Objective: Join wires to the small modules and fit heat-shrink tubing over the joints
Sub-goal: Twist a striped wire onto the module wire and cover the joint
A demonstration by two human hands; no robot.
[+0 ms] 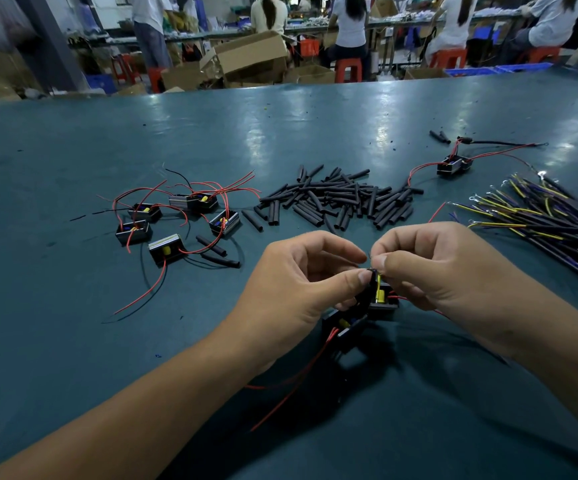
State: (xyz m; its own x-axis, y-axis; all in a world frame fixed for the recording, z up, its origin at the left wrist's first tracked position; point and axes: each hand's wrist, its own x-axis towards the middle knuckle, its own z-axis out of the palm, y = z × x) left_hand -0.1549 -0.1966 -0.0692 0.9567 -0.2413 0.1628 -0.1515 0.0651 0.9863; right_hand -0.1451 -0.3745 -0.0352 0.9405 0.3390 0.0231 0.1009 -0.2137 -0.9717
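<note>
Green table (107,140), open cardboard box (251,55) on floor beyond it, red stools (348,69), blue crates (498,70), seated workers (349,26) at far bench (211,33).

Both hands meet over a green table (73,161): the left hand (291,289) and right hand (432,268) pinch a wire end above a module (382,301). A tubing pile (339,200) lies beyond, modules (176,220) to its left, wires (540,220) right.
</note>
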